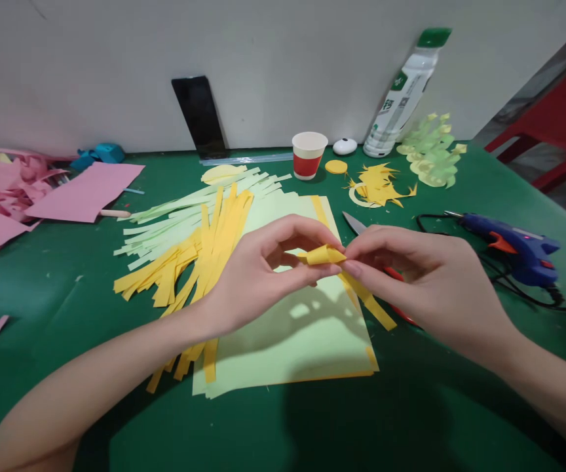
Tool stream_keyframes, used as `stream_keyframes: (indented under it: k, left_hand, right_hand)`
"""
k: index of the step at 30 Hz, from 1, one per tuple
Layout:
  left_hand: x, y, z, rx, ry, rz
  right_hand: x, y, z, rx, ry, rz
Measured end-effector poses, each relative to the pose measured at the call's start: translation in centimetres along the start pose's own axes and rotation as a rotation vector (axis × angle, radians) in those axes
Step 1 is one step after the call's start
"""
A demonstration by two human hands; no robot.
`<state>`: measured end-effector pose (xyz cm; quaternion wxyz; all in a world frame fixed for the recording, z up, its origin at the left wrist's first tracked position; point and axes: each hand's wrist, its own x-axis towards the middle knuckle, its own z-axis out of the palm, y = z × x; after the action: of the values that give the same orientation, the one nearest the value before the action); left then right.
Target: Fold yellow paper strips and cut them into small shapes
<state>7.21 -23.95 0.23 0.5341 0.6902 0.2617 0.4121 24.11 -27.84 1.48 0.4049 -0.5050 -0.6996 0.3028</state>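
Between my two hands is a yellow paper strip (323, 255), curled into a small loop at one end, its loose tail hanging down to the right. My left hand (268, 262) pinches the curled part between thumb and fingers. With thumb and forefinger, my right hand (411, 275) grips the strip at the right of the curl. Beneath them lies a stack of pale green paper sheets (287, 354). Several yellow paper strips (224, 242) and pale green strips (165, 229) are heaped on its left. Scissors (353, 223) lie partly hidden behind my right hand.
A blue glue gun (513, 246) with a black cord lies at right. Along the wall stand a phone (198, 115), a paper cup (308, 157) and a leaning bottle (403, 98). Pink paper (86, 190) is at left; yellow cut-outs (378, 183) and green paper flowers (435, 151) sit back right.
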Motion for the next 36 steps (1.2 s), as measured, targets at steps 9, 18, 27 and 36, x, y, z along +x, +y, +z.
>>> stream_keyframes:
  k: [9, 18, 27, 36]
  left_hand:
    - [0.5, 0.2, -0.4, -0.121, 0.001, -0.136]
    - [0.6, 0.3, -1.0, -0.133, -0.016, -0.132]
    - [0.6, 0.7, -0.9, -0.116, -0.014, -0.239]
    - [0.6, 1.1, -0.4, -0.141, -0.018, -0.326]
  right_hand:
    - [-0.1, 0.2, -0.1, -0.05, -0.039, -0.04]
    - [-0.2, 0.3, -0.3, -0.095, -0.096, -0.019]
    - [-0.1, 0.2, -0.1, -0.115, -0.098, -0.083]
    - [-0.3, 0.2, 0.2, -0.17, -0.073, -0.137]
